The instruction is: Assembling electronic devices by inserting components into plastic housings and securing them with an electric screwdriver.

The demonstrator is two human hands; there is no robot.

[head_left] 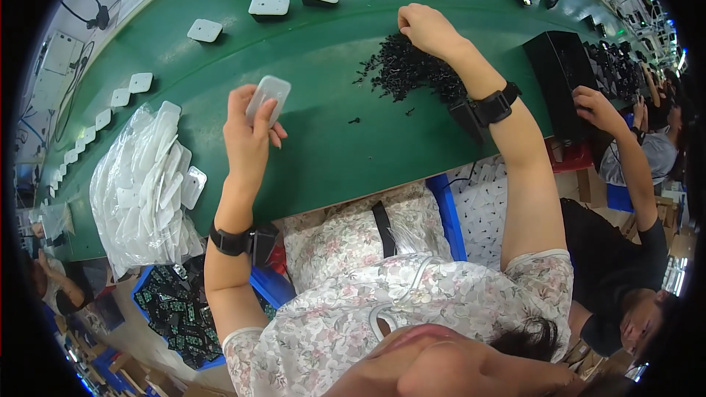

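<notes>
My left hand [248,132] holds up a white rounded plastic cover [269,94] between thumb and fingers, above the green table. On the far side of a heap of small black parts [401,70], my right hand [429,31] is closed, its fingertips curled down near the tabletop. What those fingers pinch, if anything, is hidden. A few loose black pieces [354,120] lie on the near side of the heap. Both wrists wear black bands with a small box attached.
White covers [205,30] line the table's far and left side, some on black housings [269,9]. A clear bag of white covers [136,191] lies left. Bins [444,206] sit below the near edge. At right, a co-worker's hand [597,109] touches a black box [557,77].
</notes>
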